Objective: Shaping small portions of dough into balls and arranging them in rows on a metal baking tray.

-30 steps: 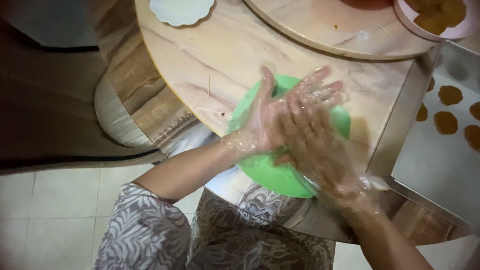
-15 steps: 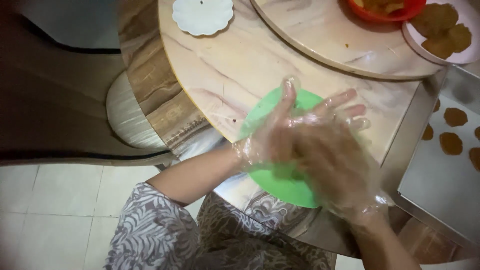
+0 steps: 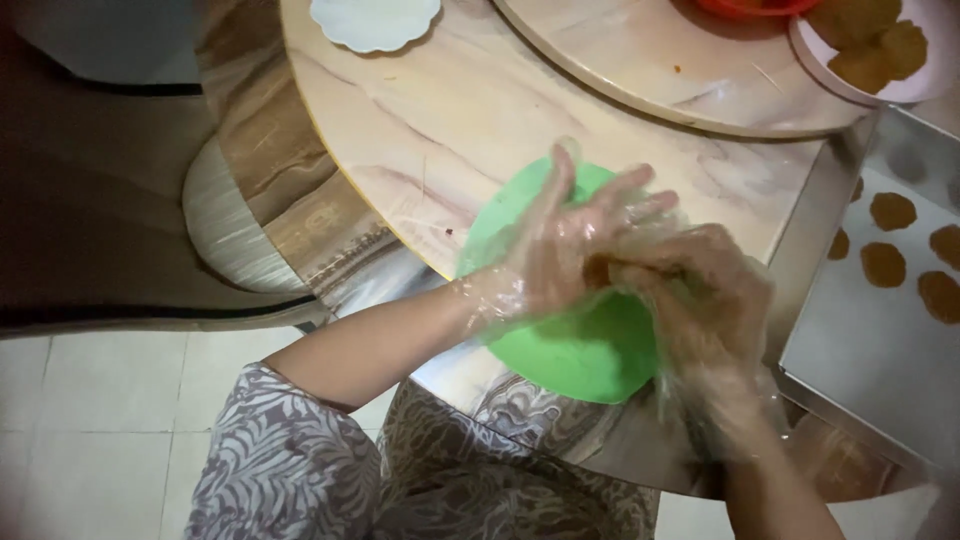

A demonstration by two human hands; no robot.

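Scene: round marble-patterned desk (image 3: 480,120) seen from above, person seated at its near edge, patterned sleeve (image 3: 280,470) at lower left.
Left hand: left hand in a thin clear plastic glove (image 3: 565,245), fingers spread and pointing up and right, palm turned toward the other hand.
Right hand: right hand in a thin clear plastic glove (image 3: 700,290), fingers curled, pressed against the left palm.
Hands state: pressed together, right curled over left; a small brownish lump of dough (image 3: 600,272) seems caught between the palms, mostly hidden, so cannot tell its shape.
Under the hands: round flat green plastic plate (image 3: 570,350), partly overhanging the near desk edge, hands just above it; cannot tell if they touch it.
Right side: shiny metal baking tray (image 3: 850,350) beside the desk, carrying several flat round brown dough discs (image 3: 885,265) set apart from one another.
Far side: wooden-look round turntable (image 3: 640,70) on the desk; pale pink bowl (image 3: 900,90) with brown dough on it, red bowl (image 3: 750,6) cut off by the frame edge.
Top left: white scalloped plate (image 3: 375,20) on the desk, well apart from the hands.
Step in hand: judged as shaping one dough portion between the palms, over the green plate.
Progress: tray partly filled, bare metal left near the person.
Next move calls for: likely an even press between the palms, then the hands parting without the dough sticking to the glove film, and a reach right to a free spot on the tray, clear of the discs.
Risk: loose glove film may catch the dough.
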